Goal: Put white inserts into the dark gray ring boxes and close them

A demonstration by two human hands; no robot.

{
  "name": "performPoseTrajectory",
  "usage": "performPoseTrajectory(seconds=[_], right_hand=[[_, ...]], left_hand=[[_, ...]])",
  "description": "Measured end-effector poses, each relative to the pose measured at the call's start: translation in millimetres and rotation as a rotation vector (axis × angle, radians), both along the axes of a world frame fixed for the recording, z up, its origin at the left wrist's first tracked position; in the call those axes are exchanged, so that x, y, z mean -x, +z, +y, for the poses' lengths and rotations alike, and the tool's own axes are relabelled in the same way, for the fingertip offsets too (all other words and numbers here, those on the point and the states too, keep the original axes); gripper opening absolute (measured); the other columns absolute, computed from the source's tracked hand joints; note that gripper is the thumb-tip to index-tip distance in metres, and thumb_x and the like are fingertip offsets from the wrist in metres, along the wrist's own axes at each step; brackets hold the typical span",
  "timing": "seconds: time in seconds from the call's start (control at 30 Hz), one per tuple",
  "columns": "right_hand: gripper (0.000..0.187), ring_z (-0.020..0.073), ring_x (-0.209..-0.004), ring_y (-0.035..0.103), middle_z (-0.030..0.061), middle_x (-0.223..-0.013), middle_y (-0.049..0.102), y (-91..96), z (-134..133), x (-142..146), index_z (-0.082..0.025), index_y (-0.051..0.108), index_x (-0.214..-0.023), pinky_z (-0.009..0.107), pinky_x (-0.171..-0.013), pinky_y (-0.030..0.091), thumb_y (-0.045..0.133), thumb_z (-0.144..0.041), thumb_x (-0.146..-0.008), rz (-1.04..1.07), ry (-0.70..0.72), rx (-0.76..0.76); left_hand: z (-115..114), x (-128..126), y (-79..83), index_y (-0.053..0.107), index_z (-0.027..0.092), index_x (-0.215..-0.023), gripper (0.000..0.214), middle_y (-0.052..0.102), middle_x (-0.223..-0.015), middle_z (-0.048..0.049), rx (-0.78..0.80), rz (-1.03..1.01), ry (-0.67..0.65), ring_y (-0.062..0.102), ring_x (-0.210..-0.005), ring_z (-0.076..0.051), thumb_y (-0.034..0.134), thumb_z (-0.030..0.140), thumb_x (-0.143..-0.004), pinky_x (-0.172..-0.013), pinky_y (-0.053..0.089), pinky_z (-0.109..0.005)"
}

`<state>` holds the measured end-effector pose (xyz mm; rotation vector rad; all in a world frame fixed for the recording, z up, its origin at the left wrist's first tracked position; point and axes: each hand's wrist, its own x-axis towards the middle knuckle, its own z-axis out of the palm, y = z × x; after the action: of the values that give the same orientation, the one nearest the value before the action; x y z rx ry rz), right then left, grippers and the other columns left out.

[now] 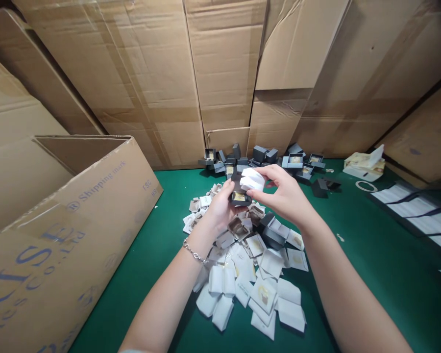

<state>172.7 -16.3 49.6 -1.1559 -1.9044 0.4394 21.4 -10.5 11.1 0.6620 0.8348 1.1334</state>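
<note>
My left hand point(220, 208) grips a small dark grey box point(239, 189) with a gold-coloured inside, tilted towards me. My right hand point(284, 193) pinches a folded white insert point(252, 179) between fingers and thumb, and the insert touches the upper edge of the box. Right beneath both hands lies a loose pile of white inserts and cards point(257, 274), some printed with gold marks. A silver chain bracelet point(195, 251) circles my left wrist.
Several dark grey boxes point(257, 158) lie open along the far side of the green mat point(356, 260). An open cardboard carton point(77, 230) stands at left, with cardboard sheets point(132, 63) behind. Papers point(363, 164) and black-and-white sheets point(411, 206) lie at right.
</note>
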Motion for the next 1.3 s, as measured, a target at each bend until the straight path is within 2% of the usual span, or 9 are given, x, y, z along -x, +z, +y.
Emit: performPoseTrajectory(seconds=[0.13, 0.33, 0.47, 0.57, 0.8, 1.03, 1.3], right_hand=[[0.038, 0.0201, -0.09, 0.058, 0.0055, -0.102, 0.061, -2.8, 2, 3, -0.023, 0.064, -0.108, 0.03, -0.07, 0.049, 0.066, -0.024, -0.07, -0.008, 0.032, 0.049], [0.038, 0.0196, -0.096, 0.058, 0.0055, -0.107, 0.059, -13.8, 6, 9, -0.023, 0.06, -0.11, 0.031, -0.077, 0.051, 0.063, -0.018, -0.072, -0.048, 0.084, -0.011], [0.037, 0.0184, -0.094, 0.058, 0.0057, -0.108, 0.057, -18.6, 6, 12, -0.022, 0.059, -0.111, 0.03, -0.075, 0.051, 0.06, -0.016, -0.074, -0.084, 0.094, -0.016], [0.036, 0.0183, -0.092, 0.059, 0.0061, -0.107, 0.057, -18.9, 6, 13, -0.022, 0.059, -0.11, 0.029, -0.072, 0.051, 0.06, -0.017, -0.075, -0.092, 0.077, -0.015], [0.034, 0.0183, -0.085, 0.059, 0.007, -0.106, 0.057, -17.0, 5, 10, -0.02, 0.06, -0.109, 0.031, -0.074, 0.049, 0.061, -0.019, -0.075, -0.142, 0.054, 0.006], [0.035, 0.016, -0.082, 0.059, 0.0067, -0.108, 0.056, -16.3, 3, 11, -0.02, 0.06, -0.114, 0.028, -0.072, 0.048, 0.058, -0.019, -0.079, -0.249, 0.044, 0.101], [0.036, 0.0164, -0.084, 0.058, 0.007, -0.106, 0.056, -15.3, 5, 10, -0.018, 0.061, -0.113, 0.028, -0.074, 0.047, 0.059, -0.016, -0.077, -0.25, 0.067, 0.102]], left_hand=[[-1, 1, 5.1, 0.054, 0.023, -0.106, 0.023, 0.061, -0.086, -0.0018, -0.005, 0.035, 0.035, 0.058, -0.066, -0.012, 0.044, 0.038, -0.091, -0.056, 0.049, -0.025], [0, 1, 4.6, 0.055, 0.02, -0.104, 0.032, 0.061, -0.086, -0.0039, -0.026, 0.0, 0.01, 0.057, -0.065, -0.012, 0.038, 0.044, -0.092, -0.056, 0.049, -0.026], [0, 2, 5.8, 0.051, 0.023, -0.11, 0.026, 0.06, -0.085, -0.0013, -0.089, -0.063, 0.039, 0.057, -0.063, -0.012, 0.045, 0.029, -0.086, -0.055, 0.05, -0.026], [-1, 4, 7.0, 0.047, 0.023, -0.12, 0.043, 0.061, -0.086, -0.0014, -0.123, -0.107, 0.041, 0.058, -0.064, -0.013, 0.043, 0.016, -0.077, -0.055, 0.05, -0.027], [-2, 5, 5.5, 0.038, 0.024, -0.132, 0.063, 0.061, -0.09, -0.0025, -0.108, -0.081, 0.028, 0.056, -0.062, -0.014, 0.044, 0.015, -0.07, -0.055, 0.05, -0.029], [2, 2, 1.9, 0.04, 0.022, -0.129, 0.055, 0.06, -0.09, -0.0042, -0.123, -0.029, 0.024, 0.055, -0.065, -0.015, 0.042, 0.02, -0.075, -0.052, 0.047, -0.026], [2, 0, -1.4, 0.045, 0.022, -0.12, 0.043, 0.057, -0.081, -0.0016, -0.151, -0.002, -0.002, 0.054, -0.06, -0.013, 0.044, 0.028, -0.078, -0.05, 0.044, -0.024]])
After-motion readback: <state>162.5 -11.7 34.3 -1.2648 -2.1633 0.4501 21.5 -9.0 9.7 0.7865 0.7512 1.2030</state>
